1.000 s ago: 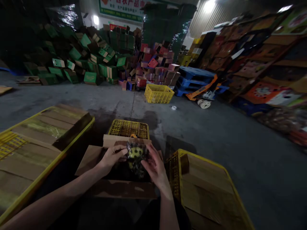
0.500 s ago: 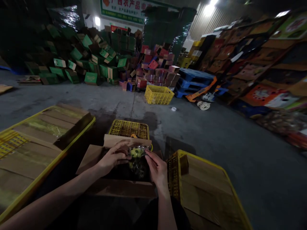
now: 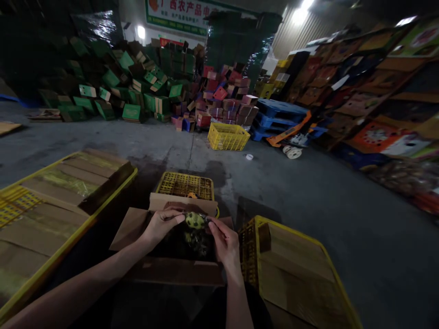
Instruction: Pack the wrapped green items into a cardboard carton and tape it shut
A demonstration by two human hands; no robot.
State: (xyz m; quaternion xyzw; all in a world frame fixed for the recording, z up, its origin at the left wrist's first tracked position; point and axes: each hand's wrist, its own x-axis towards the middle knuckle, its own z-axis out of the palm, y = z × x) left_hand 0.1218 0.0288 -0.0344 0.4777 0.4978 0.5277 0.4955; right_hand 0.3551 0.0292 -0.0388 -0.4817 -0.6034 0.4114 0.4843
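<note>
Over an open cardboard box (image 3: 178, 270), both of my hands hold a small clear plastic bag (image 3: 195, 220) stretched between them. It looks yellow-green with dark spots; whether those are print or contents I cannot tell. My left hand (image 3: 163, 227) pinches its left end between thumb and fingers. At the other end, the thumb and forefinger of my right hand (image 3: 224, 240) grip the twisted plastic. Below, more shiny bagged pieces (image 3: 198, 242) lie in the dark inside of the box, hard to make out.
Yellow crates with cardboard stand at the left (image 3: 51, 183) and right (image 3: 291, 256). Behind the box is another yellow crate (image 3: 185, 183). Farther off are a yellow basket (image 3: 228, 137), blue pallets (image 3: 279, 109), an orange pallet jack (image 3: 291, 130) and heaped green boxes (image 3: 132, 112).
My left hand has closed its spread fingers into a pinch on the bag's left end. The bag has turned and now shows its spotted side. My right hand keeps its grip.
</note>
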